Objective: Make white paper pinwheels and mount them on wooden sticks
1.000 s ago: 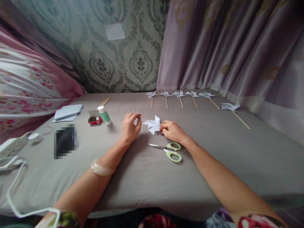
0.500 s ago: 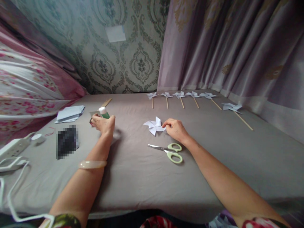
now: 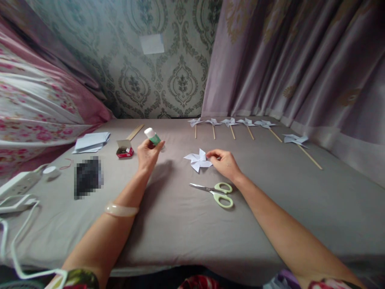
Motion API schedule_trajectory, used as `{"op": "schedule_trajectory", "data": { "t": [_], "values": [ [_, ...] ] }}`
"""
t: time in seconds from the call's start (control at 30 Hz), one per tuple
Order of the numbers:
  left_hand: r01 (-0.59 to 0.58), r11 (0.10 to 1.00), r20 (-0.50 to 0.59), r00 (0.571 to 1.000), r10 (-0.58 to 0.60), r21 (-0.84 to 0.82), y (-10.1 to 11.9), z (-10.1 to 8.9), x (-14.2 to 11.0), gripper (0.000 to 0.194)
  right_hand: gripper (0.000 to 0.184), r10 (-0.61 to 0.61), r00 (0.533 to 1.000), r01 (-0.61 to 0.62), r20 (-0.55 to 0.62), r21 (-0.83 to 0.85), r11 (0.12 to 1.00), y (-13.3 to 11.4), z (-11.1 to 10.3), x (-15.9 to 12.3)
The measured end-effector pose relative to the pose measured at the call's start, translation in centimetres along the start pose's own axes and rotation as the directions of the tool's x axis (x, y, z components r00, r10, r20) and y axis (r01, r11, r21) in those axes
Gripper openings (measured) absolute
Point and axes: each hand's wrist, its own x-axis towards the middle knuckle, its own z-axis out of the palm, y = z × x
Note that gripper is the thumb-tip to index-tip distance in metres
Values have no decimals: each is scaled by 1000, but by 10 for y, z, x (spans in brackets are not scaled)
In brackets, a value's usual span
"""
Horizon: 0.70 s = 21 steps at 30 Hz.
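Observation:
A glue stick [image 3: 154, 138] with a white cap and green label is held tilted above the cloth by my left hand [image 3: 148, 154], its fingers closed around it. Just right of the middle, a white paper pinwheel [image 3: 198, 161] without a stick lies flat. My right hand [image 3: 224, 162] is at its right side with thumb and fingers pinched together against a blade; whether something small sits between them is hidden. Nearer to me are scissors [image 3: 215, 192] with pale green handles, blades slightly apart. Left of my left hand stands a small red box [image 3: 124, 152], lid up, dark contents.
Several pinwheels on sticks [image 3: 231, 130] lie along the back right. At left are flat wooden sticks [image 3: 135, 131], a stack of white paper [image 3: 92, 142], a blurred dark object [image 3: 88, 176] and a white power strip [image 3: 19, 186] with cables. Curtains and a wall border the surface.
My left hand has moved right, away from the red box, carrying the glue stick and uncovering the box. My right hand has shifted slightly away from me beside the pinwheel.

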Motion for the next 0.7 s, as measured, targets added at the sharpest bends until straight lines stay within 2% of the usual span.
{"op": "schedule_trajectory", "data": {
  "t": [0.07, 0.17, 0.27, 0.33, 0.47, 0.57, 0.6, 0.7],
  "values": [
    [-29, 986, 122, 991, 50, -164, 17, 20, -22, 30, 18, 20, 999, -29, 47, 200, 979, -4, 1, 0],
    [33, 954, 312, 948, 65, -297, 39, 44, -56, 33, 33, 22, 986, -88, 166, 402, 912, -9, 6, -3],
    [91, 937, 418, 906, 63, -338, 48, 54, -75, 34, 38, 50, 969, -165, 244, 481, 861, -15, 13, -9],
    [78, 945, 450, 890, 78, -319, 47, 54, -77, 35, 40, 81, 956, -224, 283, 520, 824, -18, 15, -11],
    [-123, 985, 490, 856, 166, -118, 35, 47, -62, 36, 43, 140, 931, -326, 336, 600, 731, -20, 6, -8],
    [-347, 934, 525, 812, 256, 81, 22, 44, -49, 32, 41, 199, 941, -333, 275, 634, 698, -19, -9, -1],
    [-429, 894, 550, 781, 295, 130, 17, 44, -46, 30, 39, 212, 949, -315, 236, 634, 706, -18, -15, 2],
    [-627, 751, 669, 650, 360, 205, 6, 46, -44, 29, 35, 241, 960, -276, 142, 628, 727, -18, -29, 7]
  ]
}}
